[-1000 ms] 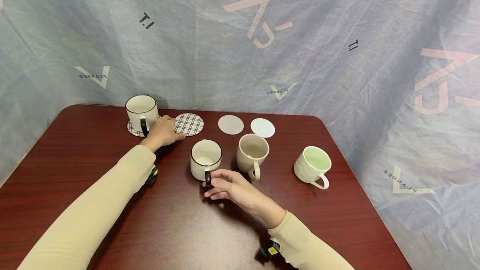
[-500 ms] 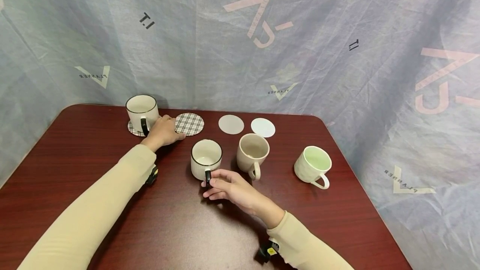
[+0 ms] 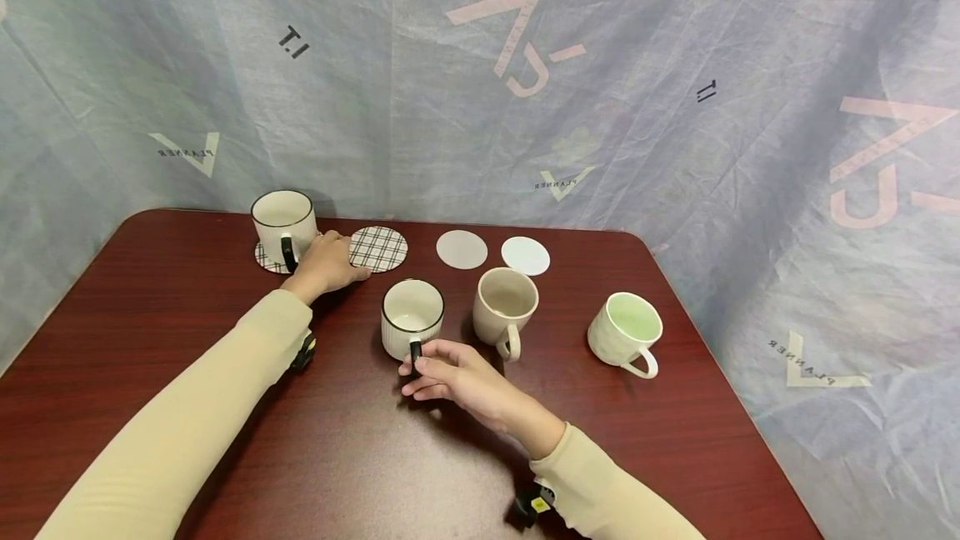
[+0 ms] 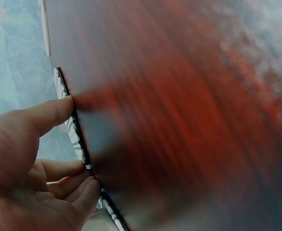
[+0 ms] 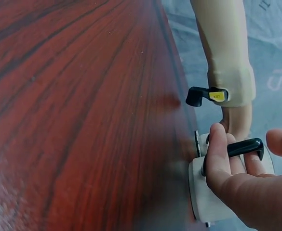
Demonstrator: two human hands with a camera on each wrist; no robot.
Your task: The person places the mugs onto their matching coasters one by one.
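In the head view my left hand [image 3: 327,263] is at the near left edge of a black-and-white plaid coaster [image 3: 378,249]. The left wrist view shows its thumb [image 4: 63,108] and bent fingers against the coaster's rim, which lies flat on the table. My right hand [image 3: 468,382] is at the black handle [image 3: 416,352] of a ribbed white mug [image 3: 396,332] with a dark rim. In the right wrist view, fingers [image 5: 218,149] hook through that handle [image 5: 246,147], the thumb apart from it. The mug stands upright on the table.
A matching larger mug [image 3: 283,227] stands on another plaid coaster [image 3: 264,260] at left. A beige mug [image 3: 495,319] stands right of my right hand's mug, a pale green mug [image 3: 611,340] farther right. Plain grey [image 3: 461,249] and white [image 3: 526,256] coasters lie near the back edge.
My right hand has shifted slightly left, its fingers reaching farther past the black handle. The left hand, the coasters and the mugs stay where they were.
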